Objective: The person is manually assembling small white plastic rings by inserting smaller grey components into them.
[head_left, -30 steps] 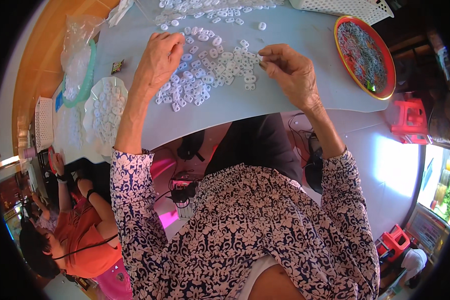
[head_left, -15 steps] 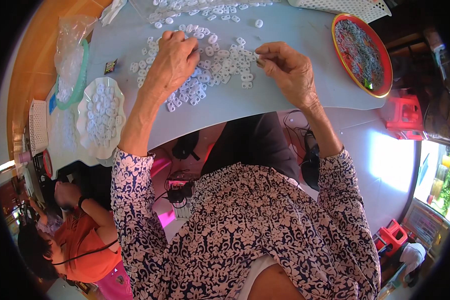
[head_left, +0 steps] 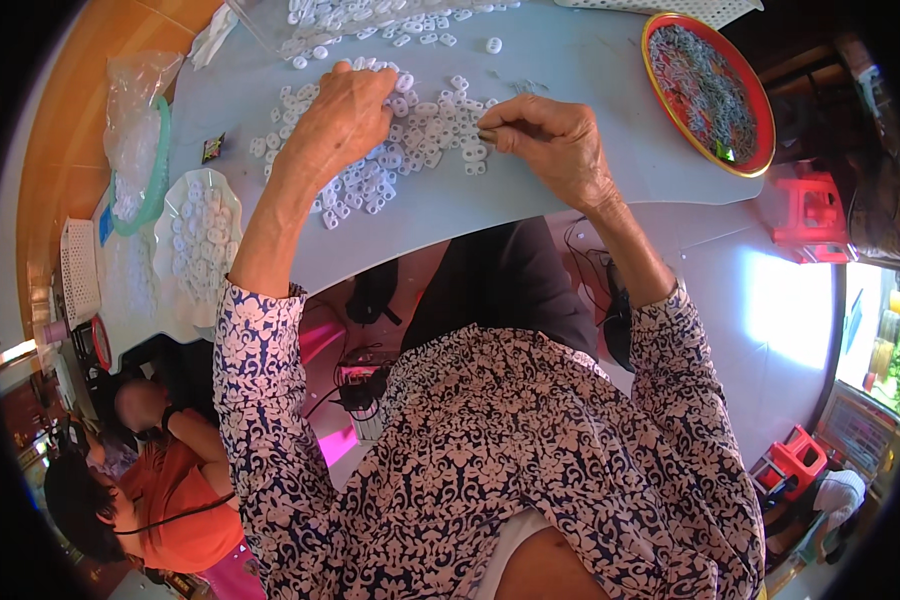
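The left hand (head_left: 342, 115) was laid palm-down over a spread of small white plastic pieces (head_left: 410, 150) scattered on the pale blue bench (head_left: 570, 90); its fingers (head_left: 375, 85) were curled downward into the pieces, and whether any single piece was gripped could not be told. The right hand (head_left: 555, 140) was held just to the right of the same spread, with thumb and forefinger pressed together at their tips — something small and dark seemed to be pinched between them, though it was too small to be made out. The two hands were kept near each other, with the pieces lying between and beneath them.

More white pieces were strewn toward the far edge of the bench, where a clear tray (head_left: 370, 15) of them was seen. At the far right a round red-rimmed tray (head_left: 760, 120) filled with small greyish bits was set, well apart from the hands. On the left side of the bench a white scalloped dish (head_left: 175, 215) heaped with white pieces was placed, and beyond it a clear plastic bag (head_left: 135, 110) was lying inside a green hoop (head_left: 160, 150). A white basket (head_left: 78, 270) was stood at the left edge.

The sleeves of a blue-and-white flowered blouse (head_left: 510, 460) were worn by the person. At the near left another person in an orange top (head_left: 185, 510) was seen — apart from the bench. A red stool (head_left: 815, 210) was standing on the floor at the right.
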`<state>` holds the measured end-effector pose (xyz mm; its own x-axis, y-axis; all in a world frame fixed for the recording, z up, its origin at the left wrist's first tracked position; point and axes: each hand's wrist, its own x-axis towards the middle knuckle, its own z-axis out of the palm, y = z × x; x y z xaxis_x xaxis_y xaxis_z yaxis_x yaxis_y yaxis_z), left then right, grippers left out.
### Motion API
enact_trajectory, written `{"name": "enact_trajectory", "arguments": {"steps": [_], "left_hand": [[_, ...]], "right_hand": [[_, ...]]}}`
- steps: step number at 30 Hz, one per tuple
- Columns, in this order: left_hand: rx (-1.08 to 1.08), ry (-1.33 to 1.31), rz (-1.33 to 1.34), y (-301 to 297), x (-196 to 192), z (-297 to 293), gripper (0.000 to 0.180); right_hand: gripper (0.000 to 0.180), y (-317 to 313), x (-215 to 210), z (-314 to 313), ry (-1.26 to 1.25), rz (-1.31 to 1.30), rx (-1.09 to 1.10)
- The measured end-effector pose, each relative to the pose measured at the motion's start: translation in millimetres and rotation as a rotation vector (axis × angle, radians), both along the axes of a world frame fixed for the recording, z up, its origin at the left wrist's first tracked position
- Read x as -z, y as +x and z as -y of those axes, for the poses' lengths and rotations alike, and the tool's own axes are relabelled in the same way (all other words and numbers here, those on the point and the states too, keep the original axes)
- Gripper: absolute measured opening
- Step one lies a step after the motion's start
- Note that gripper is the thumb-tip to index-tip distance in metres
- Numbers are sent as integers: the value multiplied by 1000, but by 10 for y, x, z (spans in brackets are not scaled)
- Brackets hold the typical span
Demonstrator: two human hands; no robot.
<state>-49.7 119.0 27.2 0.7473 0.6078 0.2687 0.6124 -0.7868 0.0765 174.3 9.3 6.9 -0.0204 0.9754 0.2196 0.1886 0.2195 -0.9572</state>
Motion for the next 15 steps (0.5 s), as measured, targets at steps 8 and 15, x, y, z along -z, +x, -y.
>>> {"name": "enact_trajectory", "arguments": {"steps": [8,15], "left_hand": [[-220,-560,244,154,-332,445,17],[-172,-1201,1174,483,19,884,18]], "right_hand": [[13,40,38,-20,148,-36,3],[15,34,20,-12,121,-226,-102]]}}
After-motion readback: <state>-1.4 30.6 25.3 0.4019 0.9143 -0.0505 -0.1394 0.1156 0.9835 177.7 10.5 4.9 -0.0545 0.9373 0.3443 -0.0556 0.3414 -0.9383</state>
